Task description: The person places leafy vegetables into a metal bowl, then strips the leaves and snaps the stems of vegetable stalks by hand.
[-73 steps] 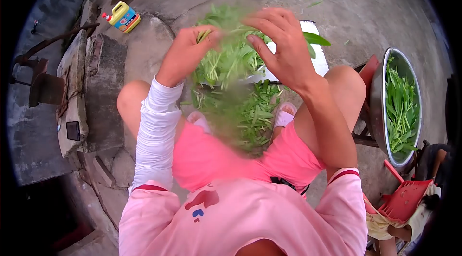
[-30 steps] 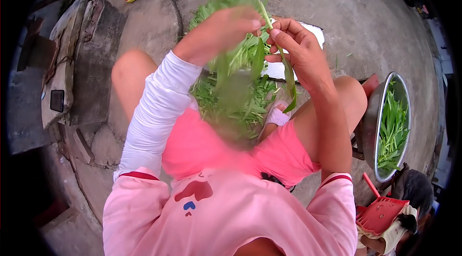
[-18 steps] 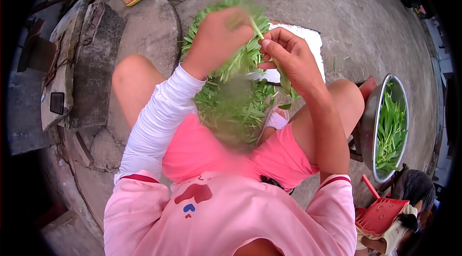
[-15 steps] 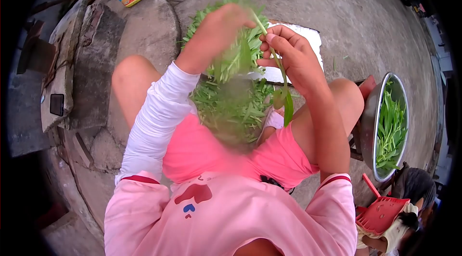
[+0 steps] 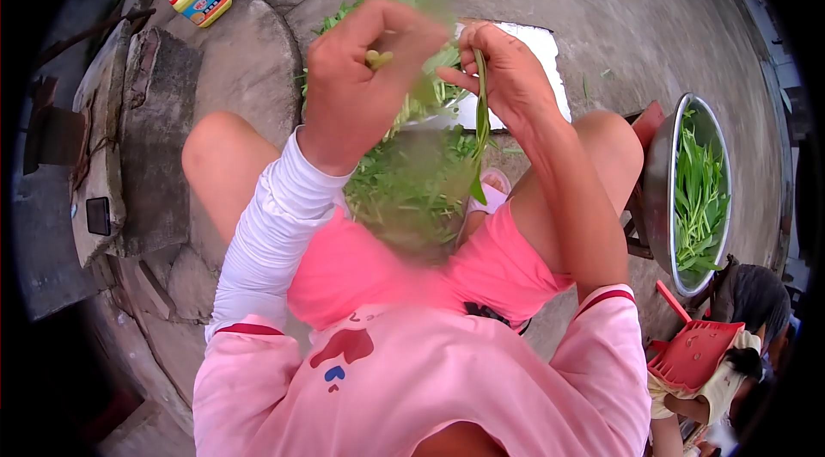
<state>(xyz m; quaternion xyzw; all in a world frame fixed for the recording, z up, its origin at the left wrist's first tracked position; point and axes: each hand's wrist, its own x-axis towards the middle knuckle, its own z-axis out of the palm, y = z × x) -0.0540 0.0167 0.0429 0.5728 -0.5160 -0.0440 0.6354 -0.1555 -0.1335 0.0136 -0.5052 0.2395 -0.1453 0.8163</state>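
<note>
Far left: phone [image 5: 98,216] lying on a ledge; yellow jug [image 5: 202,1] above it, on the concrete. Left hand [image 5: 371,70], blurred: fingers curled round short stem pieces [image 5: 378,59], cut ends showing; fingertip contact unclear. Below it, loose greens [image 5: 391,177] between the feet. Behind and between the hands, a leafy heap [image 5: 440,94], partly on a white board [image 5: 537,61]. Right hand [image 5: 498,70]: thumb and fingers pinched on one leafy stem [image 5: 481,117], which hangs down, leaf end lowest. Far right: metal basin [image 5: 660,199] with more greens [image 5: 698,199] inside.

Step in hand, judged: working a stem between two hands. Next move calls for a steady right-hand pinch and the left fingers keeping their pieces gathered.
</note>
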